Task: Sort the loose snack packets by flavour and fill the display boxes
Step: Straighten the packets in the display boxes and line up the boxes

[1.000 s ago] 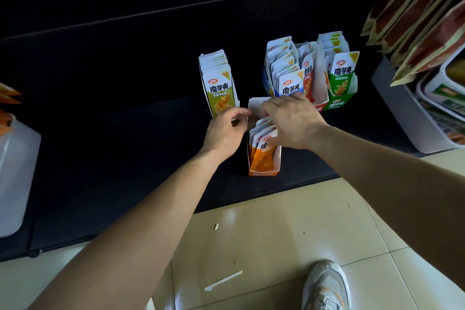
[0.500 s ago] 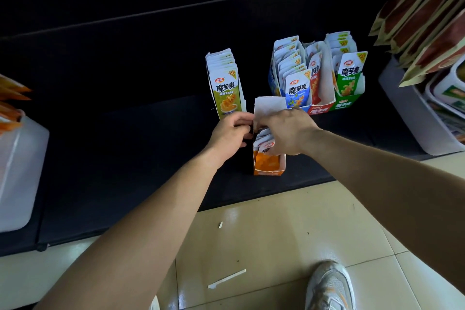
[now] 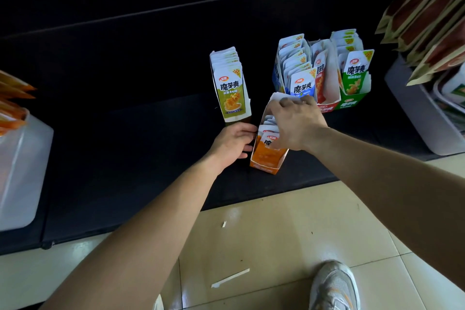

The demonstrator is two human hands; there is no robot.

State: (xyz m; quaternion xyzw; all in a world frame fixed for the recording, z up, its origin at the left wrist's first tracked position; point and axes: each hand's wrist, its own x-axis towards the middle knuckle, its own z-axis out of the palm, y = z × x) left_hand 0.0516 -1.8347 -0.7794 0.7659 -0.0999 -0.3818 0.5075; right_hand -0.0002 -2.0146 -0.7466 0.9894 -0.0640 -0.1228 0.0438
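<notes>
An orange display box (image 3: 266,161) stands on the low black shelf (image 3: 125,158), holding several orange snack packets (image 3: 268,140). My left hand (image 3: 232,143) grips the box's left side low down. My right hand (image 3: 295,123) lies over the top of the box, fingers curled on the packets and the tall white back flap (image 3: 278,97). Behind stand an olive-green box of packets (image 3: 230,86), a blue box (image 3: 297,70), a red box (image 3: 323,78) and a green box (image 3: 354,75), each filled with upright packets.
A white plastic bin (image 3: 22,166) with orange bags sits at the left. At the right, a grey tub (image 3: 417,111) holds packs under hanging brown bags (image 3: 427,8). My shoe (image 3: 332,287) and paper scraps (image 3: 230,278) lie on the tiled floor.
My left hand slid down from the box's top edge to its lower left side. My right hand shifted back over the packets toward the flap. The box now leans slightly.
</notes>
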